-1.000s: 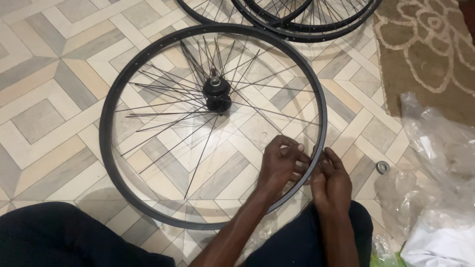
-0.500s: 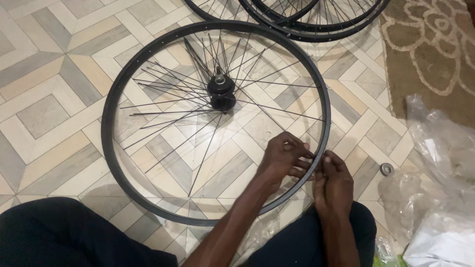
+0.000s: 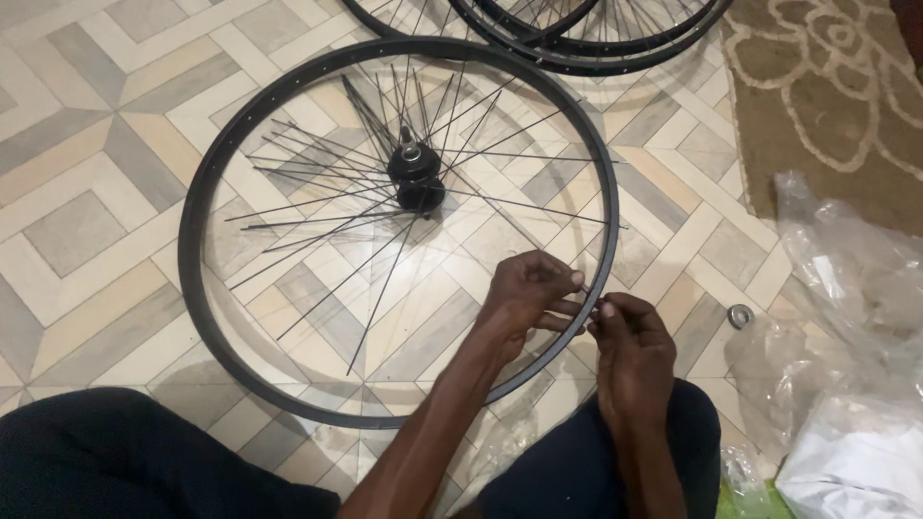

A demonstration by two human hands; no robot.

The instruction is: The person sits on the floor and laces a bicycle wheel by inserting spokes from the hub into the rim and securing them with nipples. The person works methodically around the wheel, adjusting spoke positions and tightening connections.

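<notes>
A dark trouser leg (image 3: 144, 452) fills the corner at about 8 o'clock. Next to it, a big black wheel rim (image 3: 197, 231) lies flat on the tiled floor (image 3: 77, 144), which has tan, grey and white shapes. In the middle of the rim sits a black hub (image 3: 415, 178), and thin metal spokes (image 3: 317, 240) spread out from it. Many spokes on the 9 o'clock side do not reach the rim; their loose ends rest inside the ring.

The left hand (image 3: 527, 303) is inside the rim, at about 4 o'clock from the hub. Its grip is narrow, with the fingers curled and pinched close to the rim's inner edge. They seem to hold the end of a spoke there, but it is too thin to be sure. The right hand (image 3: 630, 351) is just outside the rim, right beside the left hand. Its fingertips pinch tight at the rim's edge on something too small to make out. The two hands almost touch, with the rim between them.

At 12 o'clock, more black wheels (image 3: 577, 34) lie at the top. At 1 o'clock there is a brown rug (image 3: 827, 106) with pale swirls. A small metal ring (image 3: 740, 315) lies on the floor near the right hand, at 3 o'clock. Crinkly clear plastic bags (image 3: 846, 317) pile up at 4 o'clock.
</notes>
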